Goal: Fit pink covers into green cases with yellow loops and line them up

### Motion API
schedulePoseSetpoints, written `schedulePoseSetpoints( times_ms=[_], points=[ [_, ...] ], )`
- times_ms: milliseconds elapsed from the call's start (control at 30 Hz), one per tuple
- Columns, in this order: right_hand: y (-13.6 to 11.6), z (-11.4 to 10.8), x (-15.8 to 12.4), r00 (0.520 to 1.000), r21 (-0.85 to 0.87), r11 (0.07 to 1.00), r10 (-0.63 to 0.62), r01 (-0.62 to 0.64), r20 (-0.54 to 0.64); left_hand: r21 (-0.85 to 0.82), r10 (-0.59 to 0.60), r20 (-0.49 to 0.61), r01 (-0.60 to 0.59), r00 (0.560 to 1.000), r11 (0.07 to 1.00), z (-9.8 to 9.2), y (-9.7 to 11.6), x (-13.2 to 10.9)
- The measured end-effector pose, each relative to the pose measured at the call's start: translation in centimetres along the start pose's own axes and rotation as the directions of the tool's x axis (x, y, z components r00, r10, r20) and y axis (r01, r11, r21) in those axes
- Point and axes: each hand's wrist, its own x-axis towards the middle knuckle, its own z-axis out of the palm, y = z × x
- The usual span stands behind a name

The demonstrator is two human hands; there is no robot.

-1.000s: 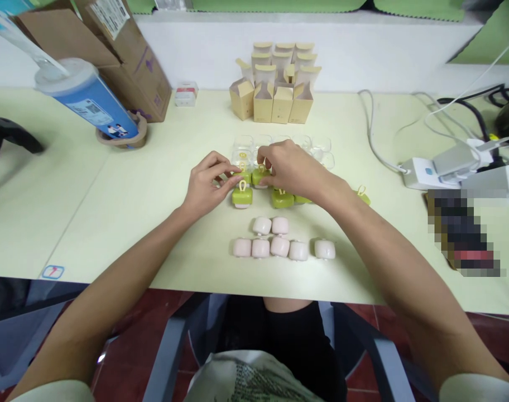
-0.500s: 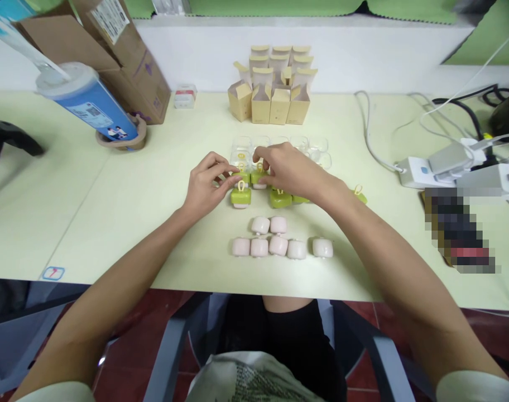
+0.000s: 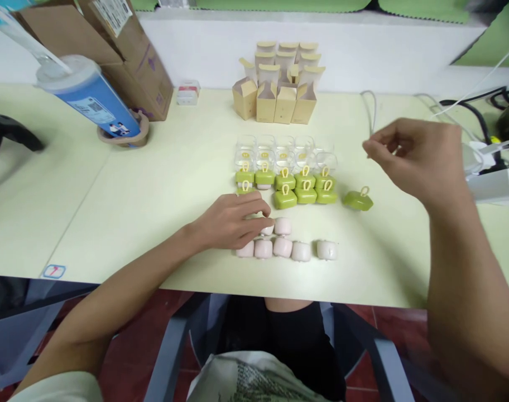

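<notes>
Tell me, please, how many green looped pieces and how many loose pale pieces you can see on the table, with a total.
Green looped pieces: 10, one partly behind the left hand
Loose pale pieces: 7, two partly behind that hand
Total: 17

The left hand [image 3: 233,220] is positioned over the pale pieces [image 3: 283,246]. The right hand [image 3: 417,159] is raised near a separate green cap [image 3: 358,200]. Looped green caps [image 3: 306,195] are arranged before clear containers [image 3: 284,158]; cardboard boxes [image 3: 285,106] are placed behind.
</notes>
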Motion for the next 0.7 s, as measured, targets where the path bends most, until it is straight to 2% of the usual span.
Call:
schedulePoseSetpoints(
  times_ms=[33, 67, 133, 167, 233, 300, 367, 400, 433, 467, 500, 567, 700],
  points=[
    [1.8, 0.0, -0.6, 0.997, 0.016, 0.998, 0.065, -0.066, 0.045, 0.004, 0.014, 0.007, -0.014, 1.0, 1.0, 0.0, 0.1, 0.0],
    [3.5, 0.0, -1.3, 0.981, 0.036, 0.992, 0.112, -0.12, 0.158, 0.005, 0.017, 0.006, -0.017, 1.0, 1.0, 0.1, 0.1, 0.0],
    [6.1, 0.2, -2.3, 0.907, 0.099, 0.984, 0.095, -0.147, 0.411, 0.006, 0.003, 0.004, -0.003, 1.0, 1.0, 0.1, -0.2, -0.1],
    [7.0, 0.3, -2.6, 0.862, 0.111, 0.982, 0.076, -0.152, 0.501, 0.005, -0.007, 0.01, 0.007, 1.0, 1.0, 0.0, -0.3, -0.2],
    [7.6, 0.0, -3.1, 0.81, 0.121, 0.982, 0.05, -0.148, 0.584, -0.017, -0.03, 0.034, 0.03, 0.999, 0.999, -0.1, -0.6, -0.1],
    [7.1, -0.4, -3.4, 0.828, 0.182, 0.97, 0.034, -0.163, 0.559, -0.075, -0.063, 0.073, 0.069, 0.995, 0.995, -0.4, -0.7, 0.0],
    [5.7, -0.5, -3.6, 0.91, 0.421, 0.888, -0.009, -0.183, 0.414, -0.149, -0.095, 0.114, 0.112, 0.989, 0.982, -0.8, -0.8, 0.1],
    [4.7, -0.3, -3.8, 0.952, 0.582, 0.795, -0.019, -0.172, 0.307, -0.187, -0.111, 0.134, 0.135, 0.985, 0.973, -1.0, -0.8, 0.2],
    [3.7, 0.1, -4.0, 0.981, 0.739, 0.66, -0.018, -0.132, 0.191, -0.222, -0.125, 0.155, 0.158, 0.98, 0.962, -1.3, -0.9, 0.2],
    [2.6, 0.7, -4.2, 0.991, 0.846, 0.522, -0.003, -0.111, 0.132, -0.251, -0.136, 0.177, 0.179, 0.975, 0.951, -1.5, -0.9, 0.3],
    [1.5, 1.5, -4.4, 0.991, 0.901, 0.417, 0.006, -0.122, 0.131, -0.272, -0.147, 0.202, 0.2, 0.968, 0.941, -1.7, -0.9, 0.3],
    [-0.4, 3.1, -4.9, 0.976, 0.931, 0.305, -0.023, -0.198, 0.216, -0.284, -0.16, 0.241, 0.227, 0.957, 0.932, -1.9, -1.0, 0.3],
    [-2.5, 5.4, -5.9, 0.934, 0.92, 0.226, -0.086, -0.321, 0.347, -0.239, -0.147, 0.23, 0.202, 0.962, 0.95, -1.6, -1.2, 0.1]
  ],
)
